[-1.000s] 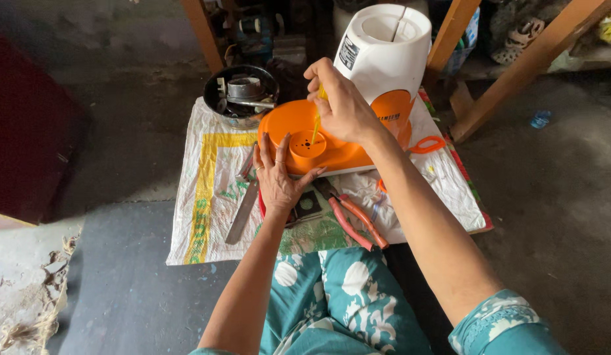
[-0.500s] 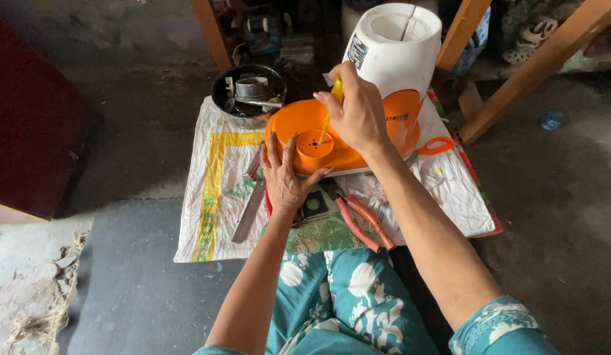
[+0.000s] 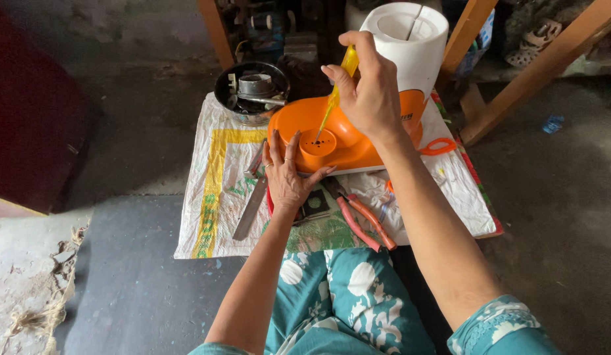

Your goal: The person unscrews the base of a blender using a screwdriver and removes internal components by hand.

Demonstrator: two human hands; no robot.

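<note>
Two hands work an orange-and-white appliance (image 3: 358,141) lying on a woven sack (image 3: 216,190): left hand (image 3: 287,176) spread flat against its near edge, right hand (image 3: 366,92) pinching a yellow-handled screwdriver (image 3: 334,98), tip down in the round recess.

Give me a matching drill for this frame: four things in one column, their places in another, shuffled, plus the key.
Things:
1. screwdriver
2. pliers
3. bowl
4. left hand

Places:
A. flat against the near edge of the orange base
B. on the sack, near side of the base, red handles toward the person
C. in the right hand, tip down in the base's round recess
D. at the sack's far left corner, metal parts inside

Pairs: 1-C, 2-B, 3-D, 4-A
</note>
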